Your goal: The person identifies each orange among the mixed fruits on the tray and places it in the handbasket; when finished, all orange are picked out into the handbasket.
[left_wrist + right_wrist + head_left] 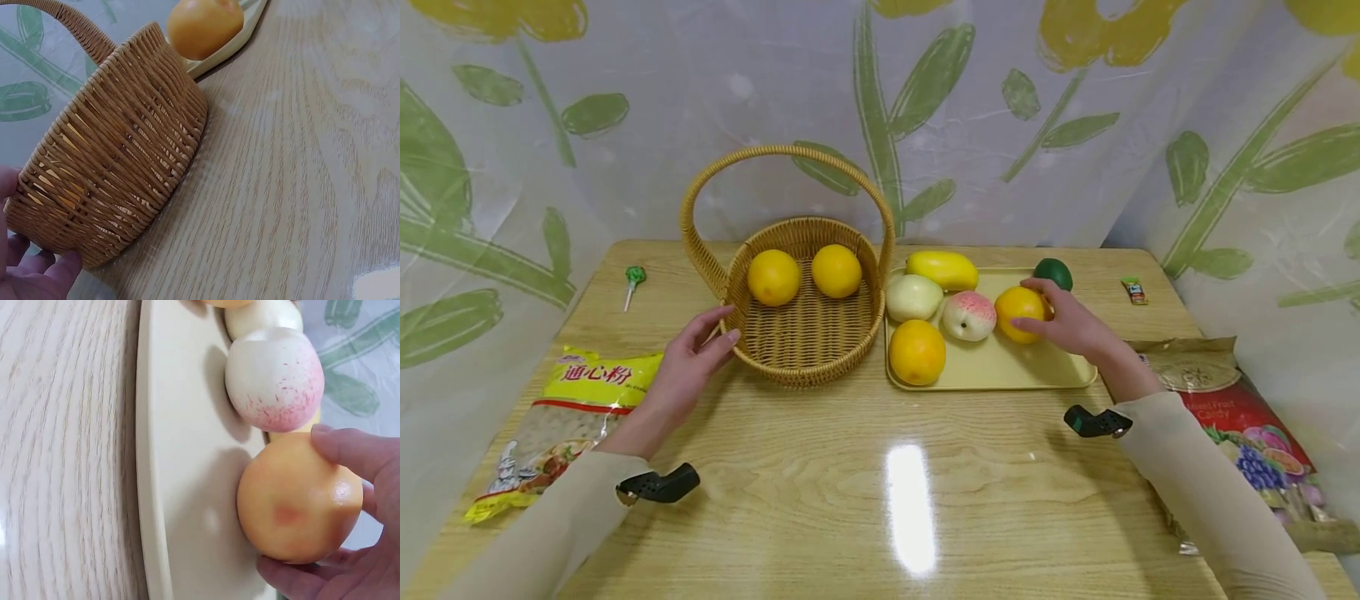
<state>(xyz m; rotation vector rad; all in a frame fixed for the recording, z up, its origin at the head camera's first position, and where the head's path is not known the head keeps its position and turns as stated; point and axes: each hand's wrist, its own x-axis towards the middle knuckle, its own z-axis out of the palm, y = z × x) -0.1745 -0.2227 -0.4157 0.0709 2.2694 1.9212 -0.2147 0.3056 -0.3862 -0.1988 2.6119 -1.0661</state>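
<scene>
My right hand (pixel 1067 323) grips an orange (pixel 1021 314) over the right half of the yellow tray (pixel 1000 367). In the right wrist view, thumb and fingers curl round this orange (pixel 300 500), close to a pink-and-white peach (pixel 275 378). Whether it touches the tray is unclear. My left hand (pixel 688 362) touches the left side of a wicker basket (pixel 805 367) with its fingertips. The left wrist view has those fingers (pixel 65 269) against the basket's outer wall (pixel 125 150). Inside the basket lie two oranges (pixel 774 277).
The tray also bears another orange (pixel 917 352), a pale green round fruit (pixel 914 298) and a yellow oblong fruit (pixel 943 270). A dark green fruit (pixel 1054 273) sits at its back right. Bags of pasta (pixel 572 417) and candy (pixel 1240 425) flank the arms. A lollipop (pixel 634 279) lies at left.
</scene>
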